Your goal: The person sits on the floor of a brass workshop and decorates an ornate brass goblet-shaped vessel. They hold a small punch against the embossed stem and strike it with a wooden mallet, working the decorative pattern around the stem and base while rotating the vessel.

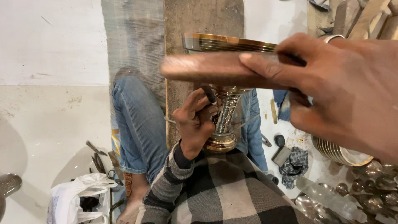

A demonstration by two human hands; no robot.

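Brass goblet-shaped stand (224, 120), centre, between knees: left hand (197, 122) fingers wrapped round stem. Right hand (331, 87), 3 o'clock, fingers clamping a blurred, probably wooden, bat (207, 70) over rim; striking step, needs square aim.

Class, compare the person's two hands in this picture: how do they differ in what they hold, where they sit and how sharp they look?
The left hand grips the stem of the brass goblet-shaped vessel; the right hand holds a flat wooden bat against its rim. The left hand sits low, near the lap; the right hand is raised, close to the camera. The left hand looks sharp; the right hand is blurred. Both are bare.
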